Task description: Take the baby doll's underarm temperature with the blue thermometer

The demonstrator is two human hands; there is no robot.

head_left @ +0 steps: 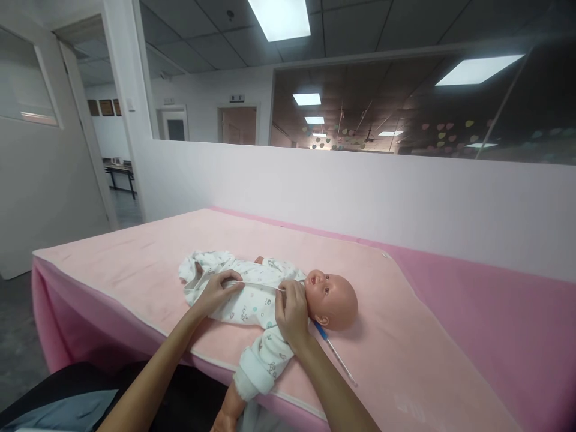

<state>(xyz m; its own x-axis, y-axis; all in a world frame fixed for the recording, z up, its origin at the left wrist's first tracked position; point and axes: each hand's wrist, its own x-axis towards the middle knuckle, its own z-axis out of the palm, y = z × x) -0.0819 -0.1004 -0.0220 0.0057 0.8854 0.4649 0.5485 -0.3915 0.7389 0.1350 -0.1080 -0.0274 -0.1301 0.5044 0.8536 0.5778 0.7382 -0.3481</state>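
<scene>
A baby doll [335, 300] lies on its back across the pink mat, its head to the right. It wears a white printed baby outfit [252, 307]. My left hand [219, 293] pinches the outfit's front edge near the doll's waist. Close to the neck, my right hand [291, 311] is closed on the same edge, which is stretched in a line between both hands. The doll's near arm, in a rolled-up sleeve [258, 372], hangs over the table's front edge. Beside the head, a thin white stick with a blue end [335, 353], like a thermometer, lies partly under the doll.
The pale pink mat [148, 264] covers a table draped in darker pink cloth [504, 300]. Behind it runs a white wall [360, 198] with a long window above. At the left stands an open door [45, 168].
</scene>
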